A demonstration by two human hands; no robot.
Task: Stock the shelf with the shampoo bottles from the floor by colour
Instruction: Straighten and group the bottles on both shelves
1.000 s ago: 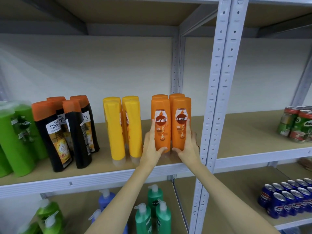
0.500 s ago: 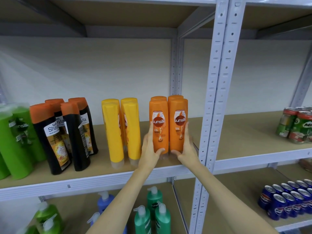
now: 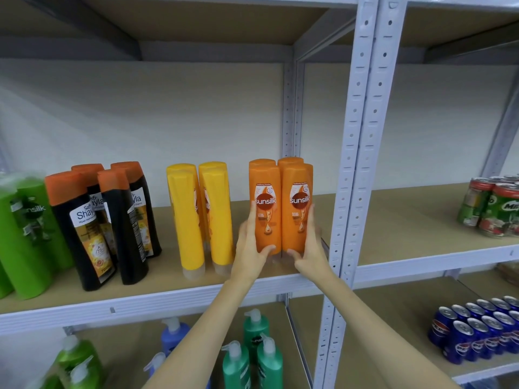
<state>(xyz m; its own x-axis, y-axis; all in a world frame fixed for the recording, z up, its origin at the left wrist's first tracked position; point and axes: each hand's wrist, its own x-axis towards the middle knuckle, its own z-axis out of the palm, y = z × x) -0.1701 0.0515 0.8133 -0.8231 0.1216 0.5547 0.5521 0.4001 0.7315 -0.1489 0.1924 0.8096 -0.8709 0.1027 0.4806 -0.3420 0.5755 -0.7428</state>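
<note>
Head view: both hands were already on the front two orange bottles (image 3: 280, 209) a second ago, and the pair hasn't visibly shifted. Left hand (image 3: 250, 249) and right hand (image 3: 309, 248) each wrap one bottle near its base, thumbs on front. Looks like final squaring-up, orange group nearly done. Shelf (image 3: 174, 297) holds, left to right: green bottles (image 3: 28, 234), black bottles (image 3: 112, 226), yellow bottles (image 3: 200, 217), then orange, hard against the post (image 3: 356, 164). Shelf below: pump bottles (image 3: 252, 357).
</note>
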